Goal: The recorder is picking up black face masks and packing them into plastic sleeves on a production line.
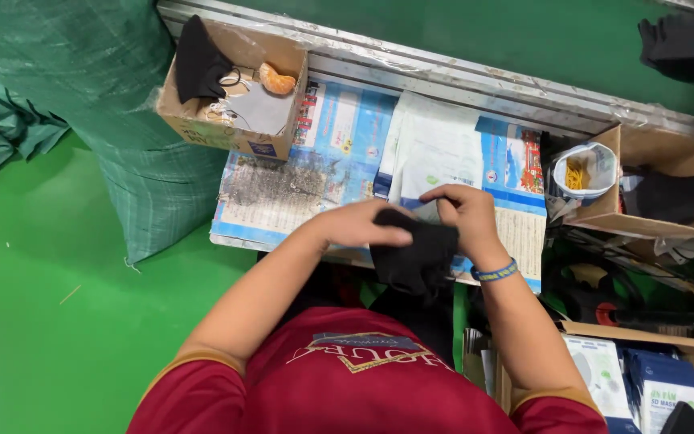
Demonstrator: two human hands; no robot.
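My left hand [361, 225] and my right hand [461, 210] both grip a stack of black face masks [414, 259] just above the near edge of the work table [283, 205]. The left hand lies flat over the stack's left side. The right hand pinches its top right corner; a blue band circles that wrist. Under and behind the hands lies a white and blue printed pouch [435, 149] on the paper-covered table top.
A cardboard box [230, 133] at the back left holds a black mask, a grey mask and a peeled orange. A second box [632, 217] at right holds a white cup of yellow bits. A green woven sack [90, 88] stands left. Packaged masks [636, 386] fill a carton lower right.
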